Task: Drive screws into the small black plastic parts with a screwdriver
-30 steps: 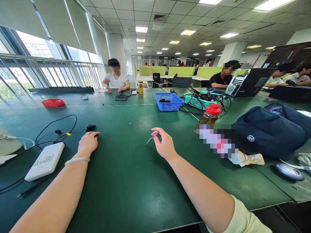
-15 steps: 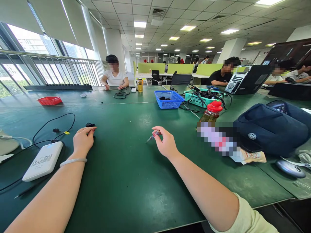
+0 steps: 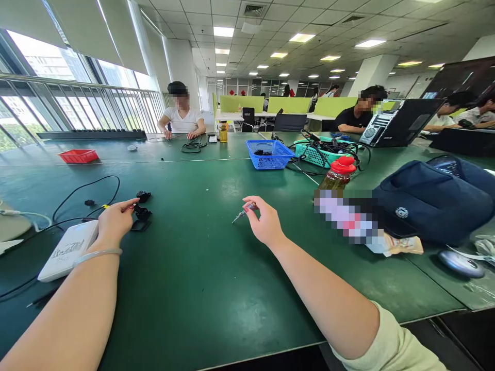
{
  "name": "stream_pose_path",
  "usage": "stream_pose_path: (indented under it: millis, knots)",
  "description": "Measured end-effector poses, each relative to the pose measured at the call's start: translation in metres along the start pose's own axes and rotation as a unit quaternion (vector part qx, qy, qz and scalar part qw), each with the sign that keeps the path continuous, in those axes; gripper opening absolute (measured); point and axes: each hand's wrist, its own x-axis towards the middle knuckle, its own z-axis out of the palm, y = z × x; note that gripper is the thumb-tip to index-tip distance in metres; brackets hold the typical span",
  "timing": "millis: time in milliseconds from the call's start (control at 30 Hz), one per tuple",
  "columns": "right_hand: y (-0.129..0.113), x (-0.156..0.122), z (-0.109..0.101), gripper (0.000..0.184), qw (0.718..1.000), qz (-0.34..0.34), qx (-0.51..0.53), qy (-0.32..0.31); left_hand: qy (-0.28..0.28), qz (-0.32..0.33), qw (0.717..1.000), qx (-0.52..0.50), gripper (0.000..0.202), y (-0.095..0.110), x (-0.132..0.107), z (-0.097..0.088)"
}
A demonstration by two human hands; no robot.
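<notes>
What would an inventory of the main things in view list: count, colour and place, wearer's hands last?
Slim tool: 1, grey, centre
Small parts: several, black, left
Box: 1, white, near left
Black cables: count unclear, left and far
Tray: 1, red, far left
Blue basket: 1, blue, far centre
Teal basket: 1, teal, beside blue basket
Bottle: 1, red lid, before teal basket
Jar: 1, amber, far centre
Bag: 1, navy, right
Mouse: 1, silver-blue, near right
Computer case: 1, black, far right
Tabletop: 1, green, foreground
People: several, white or black tops, beyond
Left hand: 1, whitish bangle, at the small parts
Right hand: 1, pale sleeve, holding the slim tool
</notes>
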Motion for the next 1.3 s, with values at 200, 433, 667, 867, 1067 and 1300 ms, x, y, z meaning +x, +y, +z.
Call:
stream_pose_path:
  millis: [200, 433, 667, 867, 1067, 1300]
  knots:
    - [0.002, 0.0, 0.0, 0.021, 1.0, 0.004, -0.008, -0.001, 0.022, 0.062, 0.998, 0.013, 0.042, 0.0, 0.001, 0.009]
    - [0.003, 0.0, 0.001, 0.02, 1.0, 0.001, -0.007, -0.004, 0.039, 0.074, 0.996, 0.013, 0.038, -0.001, 0.003, 0.013]
    - [0.003, 0.0, 0.001, 0.02, 1.0, 0.0, -0.006, -0.004, 0.014, 0.06, 0.996, 0.064, 0.039, -0.003, 0.007, 0.017]
    - [0.002, 0.0, 0.001, 0.02, 1.0, 0.005, -0.004, -0.008, -0.008, 0.04, 0.996, 0.081, 0.041, 0.001, 0.006, 0.013]
    - [0.001, 0.0, 0.001, 0.02, 1.0, 0.009, -0.007, -0.012, -0.007, 0.069, 0.994, 0.086, 0.043, 0.002, 0.005, 0.018]
    - [-0.001, 0.0, 0.001, 0.02, 1.0, 0.011, -0.007, -0.015, 0.018, 0.098, 0.993, 0.069, 0.044, -0.003, 0.004, 0.022]
